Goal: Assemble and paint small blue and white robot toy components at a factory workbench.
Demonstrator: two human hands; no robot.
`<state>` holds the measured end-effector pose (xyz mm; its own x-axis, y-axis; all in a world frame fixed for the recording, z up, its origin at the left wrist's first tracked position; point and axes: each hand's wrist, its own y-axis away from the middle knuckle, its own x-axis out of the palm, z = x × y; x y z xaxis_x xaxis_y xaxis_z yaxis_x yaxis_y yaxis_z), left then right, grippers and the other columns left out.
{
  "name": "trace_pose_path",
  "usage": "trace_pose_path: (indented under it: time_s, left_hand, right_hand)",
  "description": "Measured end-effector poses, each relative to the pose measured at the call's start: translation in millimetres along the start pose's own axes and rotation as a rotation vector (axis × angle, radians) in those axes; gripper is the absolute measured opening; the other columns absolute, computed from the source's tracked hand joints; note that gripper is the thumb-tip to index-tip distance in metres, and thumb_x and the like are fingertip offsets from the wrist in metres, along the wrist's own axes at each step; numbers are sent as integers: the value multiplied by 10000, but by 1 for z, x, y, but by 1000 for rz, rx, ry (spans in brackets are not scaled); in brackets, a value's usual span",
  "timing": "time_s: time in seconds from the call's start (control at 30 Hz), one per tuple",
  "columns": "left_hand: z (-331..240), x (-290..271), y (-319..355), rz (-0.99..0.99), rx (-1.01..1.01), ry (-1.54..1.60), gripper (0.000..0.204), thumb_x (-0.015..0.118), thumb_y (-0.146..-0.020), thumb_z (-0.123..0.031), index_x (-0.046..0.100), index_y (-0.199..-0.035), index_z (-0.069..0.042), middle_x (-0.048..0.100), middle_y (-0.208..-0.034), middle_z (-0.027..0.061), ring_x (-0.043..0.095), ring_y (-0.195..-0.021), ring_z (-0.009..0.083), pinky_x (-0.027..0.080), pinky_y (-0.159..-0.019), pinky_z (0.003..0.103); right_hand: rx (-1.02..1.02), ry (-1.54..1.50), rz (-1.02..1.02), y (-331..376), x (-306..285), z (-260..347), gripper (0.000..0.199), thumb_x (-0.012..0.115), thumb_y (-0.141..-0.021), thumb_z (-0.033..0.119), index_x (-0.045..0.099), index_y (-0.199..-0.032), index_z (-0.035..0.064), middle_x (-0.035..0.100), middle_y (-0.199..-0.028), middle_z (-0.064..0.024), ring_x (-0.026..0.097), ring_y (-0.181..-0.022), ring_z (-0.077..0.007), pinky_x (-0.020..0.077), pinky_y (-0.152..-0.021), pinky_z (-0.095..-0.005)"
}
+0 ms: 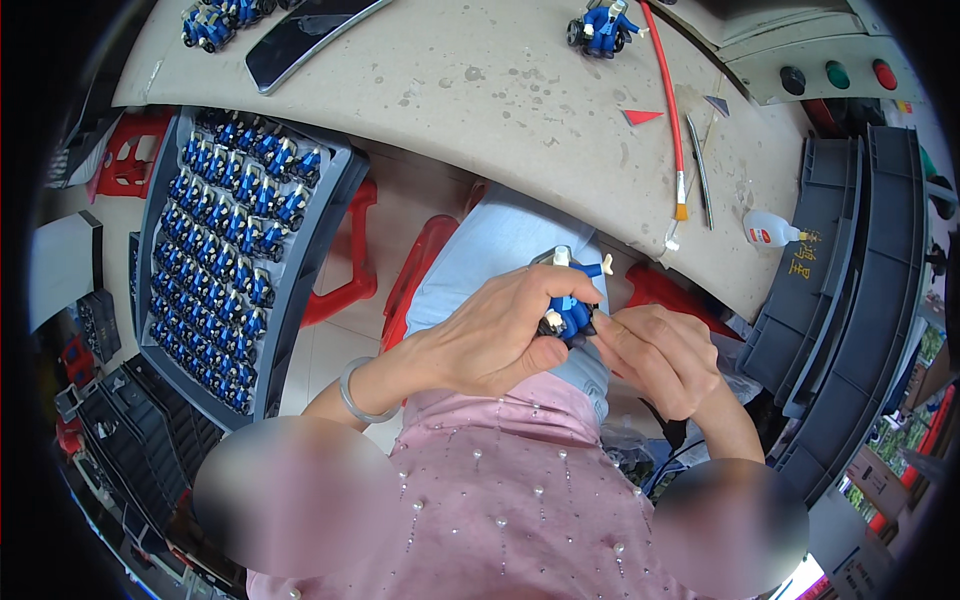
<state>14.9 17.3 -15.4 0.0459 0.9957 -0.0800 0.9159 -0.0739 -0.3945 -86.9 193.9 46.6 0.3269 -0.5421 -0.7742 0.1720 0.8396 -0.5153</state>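
Over my lap I hold a small toy figurine point(574, 318) with a blue body, a whitish head and dark parts low down. My left hand point(490, 335) is closed round it, thumb below and forefinger above. At its lower right side, the pinched fingertips of my right hand point(662, 358) press on a dark part; whatever lies right between them is hidden. A similar blue figurine on black wheels point(604, 28) stands at the far side of the table point(480, 110).
To the left, a grey tray point(345, 205) carries rows of blue figurines. On the table lie a dark phone point(305, 42), a red-handled brush point(668, 110), a thin metal tool point(699, 170) and a small white bottle point(768, 229). Grey crates point(872, 290) stand at right, red stools point(345, 265) below.
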Motion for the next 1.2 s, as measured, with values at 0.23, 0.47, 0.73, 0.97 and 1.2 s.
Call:
trace_pose_path:
  time_s: [0.23, 0.47, 0.73, 0.97, 1.2]
  left_hand:
    - [16, 3, 0, -77, 42, -10, 445, 511, -951, -355, 386, -1212, -18, 534, -1136, 192, 556, -957, 324, 447, -850, 402]
    - [32, 15, -7, -317, 75, 140, 821, 709, -841, -249, 107, -1389, -145, 476, -1243, 248, 547, -1088, 289, 481, -873, 375]
    - [30, 17, -12, -467, -105, 260, 704, 799, -681, -4, 395, -1255, -58, 504, -1279, 186, 520, -1154, 224, 438, -959, 339]
    - [28, 22, -10, -482, -124, 227, 637, 751, -778, -103, 336, -1259, -71, 362, -1394, 211, 458, -1221, 246, 418, -988, 342]
    - [5, 16, -6, -391, -337, 476, 463, 558, -933, -169, 264, -1280, -79, 361, -1388, 198, 422, -1218, 200, 396, -974, 326]
  right_hand:
    - [71, 148, -109, 1, 7, -9, 263, 782, -692, 35, 649, -897, -61, 620, -730, -99, 625, -595, -187, 497, -493, -264]
    - [664, -183, -361, 14, 37, -2, 216, 730, -780, 17, 660, -980, -22, 642, -893, -147, 654, -744, -174, 522, -638, -249]
    - [887, -729, -522, 8, 67, 10, 340, 659, -862, 34, 555, -1171, -61, 599, -1113, -152, 639, -962, -197, 531, -812, -276]
    - [986, -873, -532, 7, 69, 11, 340, 635, -886, 33, 530, -1189, -80, 634, -1107, -163, 618, -1038, -197, 509, -857, -277]
    - [975, -812, -592, 3, 61, -2, 282, 601, -900, 6, 554, -1166, -73, 639, -1096, -153, 629, -957, -166, 514, -815, -262]
